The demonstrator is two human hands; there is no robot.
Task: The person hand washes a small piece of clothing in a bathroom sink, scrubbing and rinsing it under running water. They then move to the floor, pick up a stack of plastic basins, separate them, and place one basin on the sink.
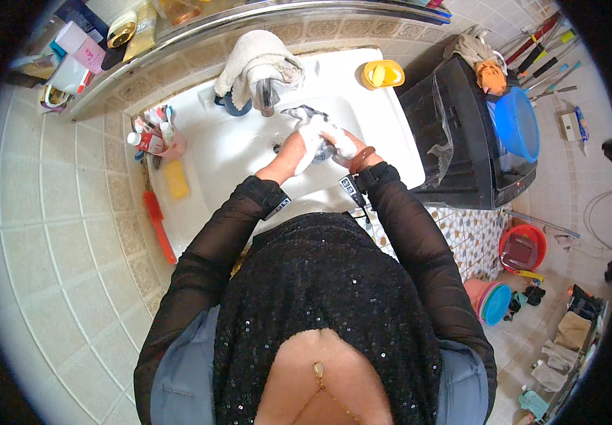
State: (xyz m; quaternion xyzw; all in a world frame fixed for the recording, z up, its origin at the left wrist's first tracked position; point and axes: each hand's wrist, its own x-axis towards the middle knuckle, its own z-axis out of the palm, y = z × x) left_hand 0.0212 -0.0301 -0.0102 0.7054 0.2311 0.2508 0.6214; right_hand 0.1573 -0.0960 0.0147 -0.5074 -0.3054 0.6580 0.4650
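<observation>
Two hands work a soapy white cloth [311,138] over the sink [228,152], just below the tap [268,97]. The left hand [293,147] is closed around the cloth's lower end; the right hand [340,145] is clamped on its upper part, fingers curled. Lather could make the wet cloth slip into the basin, or wet the pushed-up sleeves. A yellow soap [176,179] lies on the rim at the left.
</observation>
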